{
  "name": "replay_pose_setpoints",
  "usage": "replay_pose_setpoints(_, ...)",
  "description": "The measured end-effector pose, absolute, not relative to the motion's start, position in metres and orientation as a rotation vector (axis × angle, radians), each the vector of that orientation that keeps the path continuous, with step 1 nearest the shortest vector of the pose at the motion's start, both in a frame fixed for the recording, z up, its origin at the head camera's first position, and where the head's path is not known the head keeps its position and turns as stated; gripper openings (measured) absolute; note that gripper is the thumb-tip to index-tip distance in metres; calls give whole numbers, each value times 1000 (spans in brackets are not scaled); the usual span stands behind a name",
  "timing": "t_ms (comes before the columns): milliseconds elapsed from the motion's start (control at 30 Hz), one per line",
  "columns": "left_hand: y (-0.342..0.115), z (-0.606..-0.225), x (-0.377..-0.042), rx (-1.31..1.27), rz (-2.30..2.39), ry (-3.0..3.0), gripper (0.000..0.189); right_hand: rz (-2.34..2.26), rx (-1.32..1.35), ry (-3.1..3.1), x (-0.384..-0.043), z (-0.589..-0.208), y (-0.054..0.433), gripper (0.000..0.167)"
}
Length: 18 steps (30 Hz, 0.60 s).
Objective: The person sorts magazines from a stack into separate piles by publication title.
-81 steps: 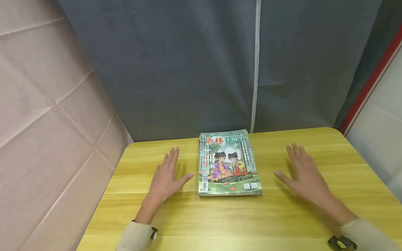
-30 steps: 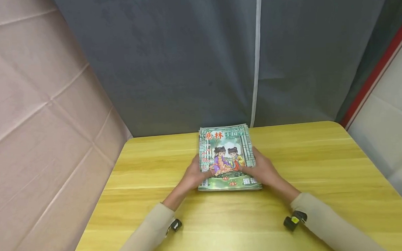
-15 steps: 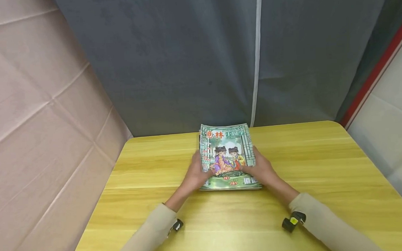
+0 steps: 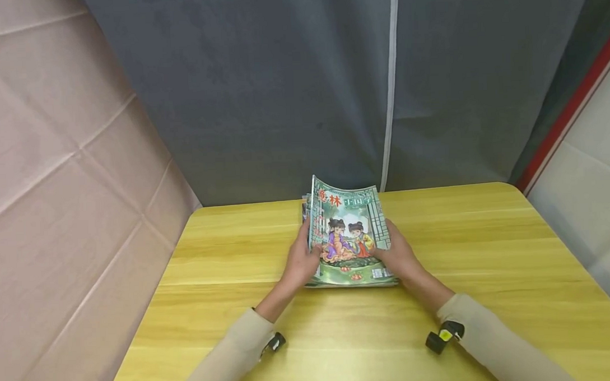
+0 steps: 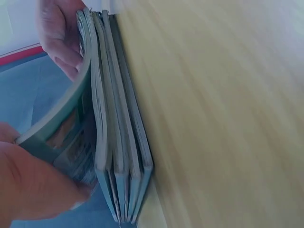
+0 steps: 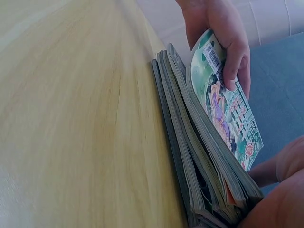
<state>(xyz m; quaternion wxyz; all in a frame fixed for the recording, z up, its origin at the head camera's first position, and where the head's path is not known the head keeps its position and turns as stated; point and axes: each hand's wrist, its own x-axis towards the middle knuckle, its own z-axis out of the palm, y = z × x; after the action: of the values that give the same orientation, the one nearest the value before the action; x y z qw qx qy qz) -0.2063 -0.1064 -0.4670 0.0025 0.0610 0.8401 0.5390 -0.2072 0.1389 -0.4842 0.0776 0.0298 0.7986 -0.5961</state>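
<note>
A magazine (image 4: 349,234) with two cartoon figures on its green cover tops a stack of magazines (image 5: 118,123) on the table. My left hand (image 4: 299,261) pinches its left side, thumb on the cover and fingers beneath. That side curves up off the stack, baring a darker magazine below at the upper left. Opposite, my right hand (image 4: 400,257) grips the right side of the stack, its thumb lying over the cover and its fingers mostly hidden by the edge. In the right wrist view, the raised cover bows away from the several magazines under it.
The yellow wooden table (image 4: 229,327) extends around the stack. A dark grey curtain (image 4: 282,101) hangs right behind its back edge. Pale pink cloth (image 4: 74,221) covers the left side, and a white panel with a red strip (image 4: 569,108) stands at the right.
Both hands came in from the table's sides onto the stack. Since then my left hand has lifted the top magazine's left side up and rightward; my right hand has barely moved.
</note>
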Motion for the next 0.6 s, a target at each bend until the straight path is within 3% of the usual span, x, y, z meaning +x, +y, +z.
replay_pose_setpoints(367, -93, -464, -208, 139, 1966, 2434, 73, -1843, 179, 2317, -205, -478, 142, 95)
replay_pose_setpoints(600, -93, -469, -210, 63, 2167, 2196, 74, -1976, 61, 2320, -200, -473, 144, 98)
